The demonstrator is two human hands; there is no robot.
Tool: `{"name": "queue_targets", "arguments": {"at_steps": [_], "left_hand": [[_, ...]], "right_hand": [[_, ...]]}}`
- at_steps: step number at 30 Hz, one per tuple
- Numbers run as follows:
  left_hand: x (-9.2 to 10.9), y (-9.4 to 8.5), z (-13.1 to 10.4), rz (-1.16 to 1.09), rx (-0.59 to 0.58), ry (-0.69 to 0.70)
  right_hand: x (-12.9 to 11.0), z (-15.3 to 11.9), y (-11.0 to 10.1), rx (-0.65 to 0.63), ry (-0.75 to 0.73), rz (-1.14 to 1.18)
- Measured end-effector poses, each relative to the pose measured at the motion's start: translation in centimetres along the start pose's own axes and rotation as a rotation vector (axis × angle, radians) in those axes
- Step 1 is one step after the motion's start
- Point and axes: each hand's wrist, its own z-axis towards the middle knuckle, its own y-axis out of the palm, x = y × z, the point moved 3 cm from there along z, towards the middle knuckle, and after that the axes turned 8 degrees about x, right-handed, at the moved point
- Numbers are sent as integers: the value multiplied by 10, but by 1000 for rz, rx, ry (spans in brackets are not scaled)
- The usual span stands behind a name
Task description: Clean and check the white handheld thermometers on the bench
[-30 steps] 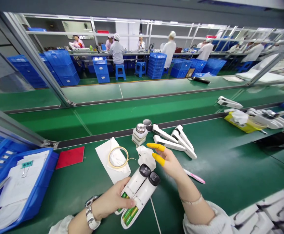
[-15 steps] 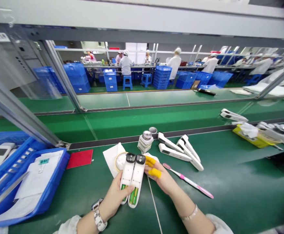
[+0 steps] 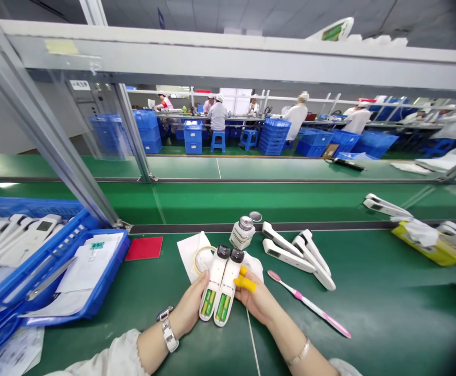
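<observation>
Two white handheld devices, which look like infrared thermometers, are held side by side with their black heads pointing away from me. Their open battery bays show green-and-yellow batteries. My left hand (image 3: 193,303) grips the outer side of the left thermometer (image 3: 214,279). My right hand (image 3: 257,297), with yellow finger cots, holds the right thermometer (image 3: 230,279) along its right side; some fingertips are hidden behind it. Just beyond the heads lie a roll of tape (image 3: 203,258) on white paper (image 3: 187,253) and a pump bottle (image 3: 242,233) with its lid tilted up.
Several white thermometers (image 3: 290,256) lie right of the bottle, near a pink-and-white toothbrush (image 3: 310,304). At left are blue bins (image 3: 106,282) and a red card (image 3: 144,248). A yellow tray (image 3: 423,245) stands at right. A metal post (image 3: 59,120) rises at left; people work farther back.
My left thumb has come off the batteries to the left thermometer's side. My right hand has closed on the right thermometer. The view has tilted up and shifted left.
</observation>
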Motion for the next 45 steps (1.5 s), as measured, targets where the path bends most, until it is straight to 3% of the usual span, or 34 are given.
{"name": "queue_targets", "arguments": {"at_steps": [23,32,37,41,45], "left_hand": [[1,1,-7,-100,15,-121],[2,5,-9,-99,-186,-218],[3,4,-9,-89,-208,-236],[6,5,-8,-122,-201,-257],[4,1,-6,-200,-117,-316]], "right_hand": [[6,0,-1,104,171,240],[-4,-4,10,69,185,463],[-6,-7,12,22,210,516],[-1,-8,5,86,218,432],[5,-12,-8,330,209,261]]}}
